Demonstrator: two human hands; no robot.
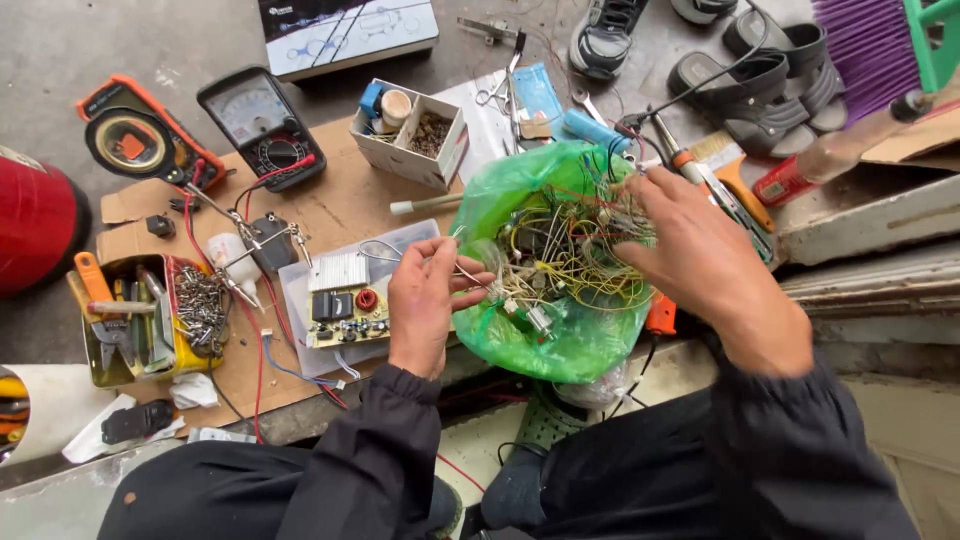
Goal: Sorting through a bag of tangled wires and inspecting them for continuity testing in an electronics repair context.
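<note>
Your dark sleeves (370,470) are nearest, and your two hands reach out from them, held apart. Your left hand (425,305) pinches a thin white wire (420,258) between its fingers, so keep that pinch soft and pull slowly. Your right hand (705,255) is spread open over the tangle of wires (565,250) in the green plastic bag (560,340), just past your knees. Hold the pile down gently there so only one wire comes loose. The small circuit board (348,315) lies on a clear lid just left of your left hand. Farther off on the brown cardboard (340,200) sit two meters (262,125) and a little white box (412,135).
</note>
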